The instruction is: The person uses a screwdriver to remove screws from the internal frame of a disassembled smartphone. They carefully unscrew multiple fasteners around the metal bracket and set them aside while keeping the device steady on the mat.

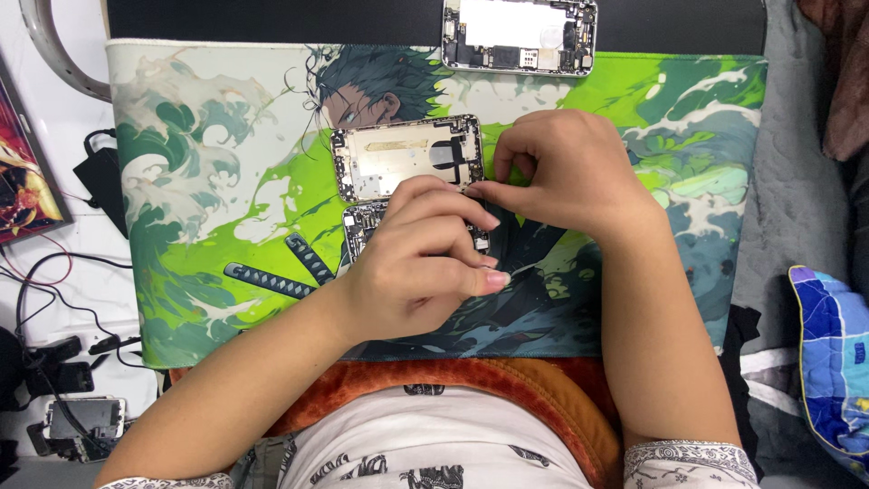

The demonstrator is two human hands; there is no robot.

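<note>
We see a large green illustrated mat (226,181) covering the surface, with an opened phone housing (407,156) lying near its middle and a second opened phone (519,34) at the mat's far edge. Just below the housing lies a smaller phone part (362,225), mostly hidden under our left hand (412,263), whose fingers curl closed over it. Our right hand (566,172) pinches its fingertips together beside the housing's right end; what they grip we cannot tell.

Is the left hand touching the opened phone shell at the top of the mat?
Apart. The head view shows the left hand low on the mat, with bare mat before the top phone shell.
</note>
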